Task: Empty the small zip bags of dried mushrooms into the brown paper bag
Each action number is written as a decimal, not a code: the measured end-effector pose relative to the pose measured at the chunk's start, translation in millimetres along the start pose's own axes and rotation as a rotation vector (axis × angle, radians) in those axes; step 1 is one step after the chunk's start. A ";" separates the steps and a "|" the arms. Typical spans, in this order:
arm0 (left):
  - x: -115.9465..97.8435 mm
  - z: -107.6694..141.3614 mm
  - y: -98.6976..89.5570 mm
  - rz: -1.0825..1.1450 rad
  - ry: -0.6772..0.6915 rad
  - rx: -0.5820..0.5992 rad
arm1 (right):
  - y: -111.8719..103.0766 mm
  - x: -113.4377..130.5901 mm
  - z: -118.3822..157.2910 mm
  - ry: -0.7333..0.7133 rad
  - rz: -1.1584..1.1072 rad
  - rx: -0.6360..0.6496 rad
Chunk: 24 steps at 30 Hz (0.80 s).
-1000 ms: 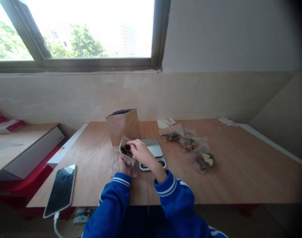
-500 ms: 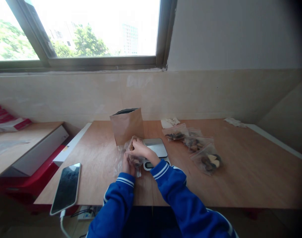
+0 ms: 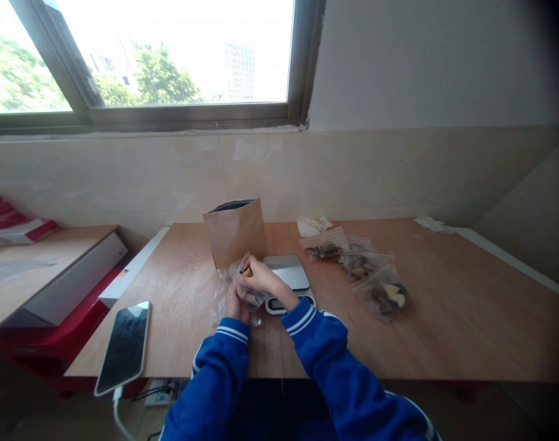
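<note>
A clear plastic bag (image 3: 249,297) with brown dried pieces inside is between my hands, left of a kitchen scale (image 3: 286,269). My left hand (image 3: 236,304) is closed around the lower side of the bag, its fingertips partly hidden by the plastic. At the bag's mouth my right hand (image 3: 262,277) pinches a brown piece (image 3: 247,272); its exact kind is too small to tell. Just behind the hands stands an open brown paper pouch (image 3: 236,233) with a dark inside. My right wrist covers part of the scale's display.
Several zip bags of dried pieces (image 3: 384,294) lie right of the scale. A crumpled white tissue (image 3: 313,226) is by the wall, another tissue (image 3: 433,225) farther right. At the left edge a phone (image 3: 123,346) is plugged into a white cable (image 3: 117,407).
My right hand has shifted slightly at the bag's mouth, and the brown piece in its fingers shows more. My left hand stays on the bag.
</note>
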<state>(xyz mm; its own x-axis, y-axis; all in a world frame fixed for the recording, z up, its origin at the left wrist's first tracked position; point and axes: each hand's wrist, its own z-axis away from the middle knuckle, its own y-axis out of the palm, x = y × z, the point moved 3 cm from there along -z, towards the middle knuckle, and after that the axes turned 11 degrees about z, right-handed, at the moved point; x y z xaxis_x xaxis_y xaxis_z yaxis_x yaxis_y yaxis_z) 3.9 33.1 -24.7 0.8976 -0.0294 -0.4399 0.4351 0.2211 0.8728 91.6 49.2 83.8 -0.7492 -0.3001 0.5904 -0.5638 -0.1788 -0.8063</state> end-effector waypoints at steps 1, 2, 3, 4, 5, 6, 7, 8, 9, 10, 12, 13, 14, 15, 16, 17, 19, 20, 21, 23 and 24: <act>-0.6 2.0 2.7 0.009 -0.020 -0.006 | -0.4 -0.9 0.5 0.000 -0.023 -0.001; -1.2 3.9 5.0 0.018 -0.036 -0.018 | -1.0 -1.8 0.8 -0.004 -0.045 0.000; -1.7 5.5 7.0 0.029 -0.050 -0.029 | -1.8 -2.6 1.0 -0.012 -0.066 0.002; -2.2 6.7 8.3 0.042 -0.060 -0.042 | -3.0 -3.2 1.0 -0.022 -0.081 0.004; -2.6 7.4 9.1 0.056 -0.067 -0.054 | -4.5 -3.7 1.2 -0.034 -0.098 0.009; -3.0 7.6 9.4 0.068 -0.068 -0.065 | -6.2 -4.1 1.4 -0.045 -0.126 0.016; -3.4 7.4 9.2 0.079 -0.066 -0.074 | -8.4 -4.3 1.7 -0.053 -0.170 0.022; -3.8 6.9 8.7 0.089 -0.060 -0.081 | -11.1 -4.5 2.2 -0.058 -0.226 0.021; -4.2 6.3 8.0 0.096 -0.051 -0.085 | -14.4 -4.7 2.6 -0.058 -0.291 0.011; -4.6 5.7 7.1 0.102 -0.042 -0.090 | -18.5 -4.6 3.0 -0.057 -0.361 -0.010; -5.5 4.8 4.8 0.117 -0.024 -0.112 | -29.4 -3.3 2.6 -0.065 -0.488 -0.081; -5.8 4.5 3.6 0.120 -0.020 -0.124 | -36.3 -1.5 1.4 -0.078 -0.549 -0.120; -6.0 4.4 2.5 0.121 -0.017 -0.136 | -44.2 1.2 -0.7 -0.099 -0.609 -0.158; -6.3 4.4 1.6 0.120 -0.017 -0.145 | -53.3 4.9 -4.0 -0.130 -0.666 -0.197; -6.4 4.4 0.9 0.118 -0.016 -0.149 | -63.5 9.7 -8.4 -0.167 -0.711 -0.240; -6.5 4.4 0.4 0.115 -0.017 -0.152 | -74.6 15.4 -14.1 -0.208 -0.736 -0.293; -6.6 4.2 -0.5 0.111 -0.018 -0.158 | -97.5 29.0 -28.6 -0.308 -0.702 -0.424; -6.6 3.8 -1.0 0.111 -0.018 -0.162 | -107.9 36.1 -37.1 -0.349 -0.649 -0.499; -6.6 3.4 -1.5 0.111 -0.016 -0.163 | -116.5 42.7 -46.1 -0.382 -0.582 -0.567; -7.0 2.2 -2.0 0.081 0.000 -0.141 | -126.1 53.9 -64.9 -0.432 -0.431 -0.652; -7.4 1.5 -2.1 0.050 0.014 -0.116 | -126.8 58.1 -73.6 -0.459 -0.348 -0.669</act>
<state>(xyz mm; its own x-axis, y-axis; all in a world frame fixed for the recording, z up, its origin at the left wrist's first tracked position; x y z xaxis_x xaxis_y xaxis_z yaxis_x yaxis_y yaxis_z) -3.6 31.4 -22.9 0.9165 -0.0019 -0.4001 0.3778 0.3332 0.8639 94.0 123.4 223.0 -0.3644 -0.7032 0.6106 -0.9271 0.2122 -0.3089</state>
